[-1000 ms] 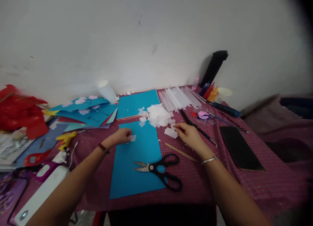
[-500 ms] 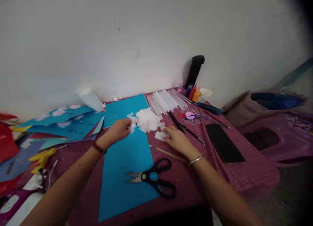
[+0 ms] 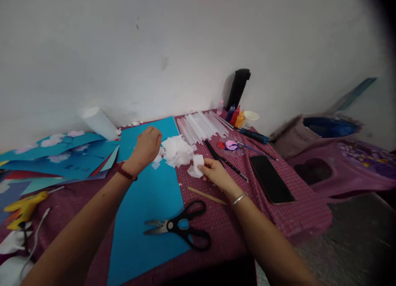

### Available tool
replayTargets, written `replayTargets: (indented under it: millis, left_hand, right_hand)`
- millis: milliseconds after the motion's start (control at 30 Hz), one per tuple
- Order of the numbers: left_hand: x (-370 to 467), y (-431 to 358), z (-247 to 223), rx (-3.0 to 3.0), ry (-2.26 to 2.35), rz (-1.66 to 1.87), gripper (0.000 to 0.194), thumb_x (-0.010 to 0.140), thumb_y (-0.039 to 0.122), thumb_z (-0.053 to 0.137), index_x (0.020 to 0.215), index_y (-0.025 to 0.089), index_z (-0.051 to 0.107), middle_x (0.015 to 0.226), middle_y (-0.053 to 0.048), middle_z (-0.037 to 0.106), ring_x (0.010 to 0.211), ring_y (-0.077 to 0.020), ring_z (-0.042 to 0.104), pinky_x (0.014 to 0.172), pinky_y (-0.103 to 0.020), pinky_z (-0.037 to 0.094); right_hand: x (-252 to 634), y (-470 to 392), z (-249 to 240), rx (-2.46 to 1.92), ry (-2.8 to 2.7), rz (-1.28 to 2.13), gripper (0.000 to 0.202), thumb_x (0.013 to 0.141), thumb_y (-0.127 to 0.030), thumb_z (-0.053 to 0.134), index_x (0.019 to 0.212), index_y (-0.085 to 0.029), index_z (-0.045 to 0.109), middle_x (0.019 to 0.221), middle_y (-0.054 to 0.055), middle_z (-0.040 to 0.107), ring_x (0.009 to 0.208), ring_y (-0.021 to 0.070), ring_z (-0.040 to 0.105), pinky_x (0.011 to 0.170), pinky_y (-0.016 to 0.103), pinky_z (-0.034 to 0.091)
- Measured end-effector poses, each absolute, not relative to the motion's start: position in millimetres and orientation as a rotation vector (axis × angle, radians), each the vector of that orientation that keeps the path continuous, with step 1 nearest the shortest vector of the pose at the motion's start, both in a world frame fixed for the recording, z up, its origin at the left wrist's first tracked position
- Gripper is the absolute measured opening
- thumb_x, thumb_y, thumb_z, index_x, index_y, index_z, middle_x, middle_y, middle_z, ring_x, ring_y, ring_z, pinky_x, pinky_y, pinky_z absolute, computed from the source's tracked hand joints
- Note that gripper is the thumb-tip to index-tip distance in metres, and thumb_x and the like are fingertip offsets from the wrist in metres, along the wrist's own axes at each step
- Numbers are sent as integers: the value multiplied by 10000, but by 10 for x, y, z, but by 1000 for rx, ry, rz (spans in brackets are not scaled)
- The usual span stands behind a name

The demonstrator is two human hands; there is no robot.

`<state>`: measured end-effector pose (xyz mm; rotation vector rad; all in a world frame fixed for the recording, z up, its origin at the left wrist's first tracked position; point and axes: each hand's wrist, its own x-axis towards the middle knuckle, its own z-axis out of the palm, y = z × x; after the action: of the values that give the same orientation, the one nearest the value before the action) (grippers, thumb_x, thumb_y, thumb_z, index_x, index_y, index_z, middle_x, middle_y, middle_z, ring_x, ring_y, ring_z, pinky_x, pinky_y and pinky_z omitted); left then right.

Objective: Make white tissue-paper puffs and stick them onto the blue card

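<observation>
While the head view has shifted a little, the two hands are also changed in it: the left hand (image 3: pixel 147 144), which one second ago had a thin white square over the front blue sheet (image 3: pixel 145 195), is now above the back blue sheet (image 3: pixel 133 137), to the left of the heap of white pieces (image 3: pixel 177 151). Its fingers are curled and turned away, no square can be seen there, so I cannot tell if it holds something. The right hand (image 3: pixel 215 172) pinches a white paper piece (image 3: pixel 198 162) between thumb and fingers; half a second ago the white paper there lay flatter on the desk (image 3: pixel 305 212), and now this piece stands more upright, with another white piece under it. In my judgement, this means one piece is being separated for handling. The hands are well apart, and the scissors (image 3: pixel 173 225) lie with blades spread, untouched, partly on the front blue sheet.
</observation>
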<state>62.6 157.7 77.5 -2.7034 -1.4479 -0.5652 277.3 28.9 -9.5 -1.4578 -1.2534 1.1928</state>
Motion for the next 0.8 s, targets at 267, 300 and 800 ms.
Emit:
replayTargets:
  millis: [267, 300, 800]
  left_hand:
    - [935, 636, 434, -3667, -1558, -1034, 345, 926, 379, 337, 1177, 198, 491, 1093, -68, 620, 1028, -176, 562, 898, -316, 443]
    - [984, 555, 379, -3704, -1612, -1103, 319, 910, 374, 380, 1150, 202, 500, 1041, -58, 627, 980, -170, 573, 854, -304, 456]
    - [499, 362, 286, -3544, -2516, -1043, 197, 734, 316, 632, 804, 147, 559, 653, 38, 495, 559, -83, 412, 512, -210, 300]
  right_hand:
    - [2636, 207, 3, -1017, -804, 1522, 312, 681, -430, 680, 825, -161, 614, 538, -58, 569, 354, 53, 455, 333, 163, 299]
    - [2617, 206, -8, -990, -771, 1533, 314, 667, -420, 694, 821, -156, 618, 533, -55, 570, 354, 55, 456, 334, 165, 309]
    - [2443, 166, -45, -1002, -816, 1395, 163, 682, -295, 671, 713, -173, 569, 483, -93, 451, 392, 54, 354, 391, 184, 255]
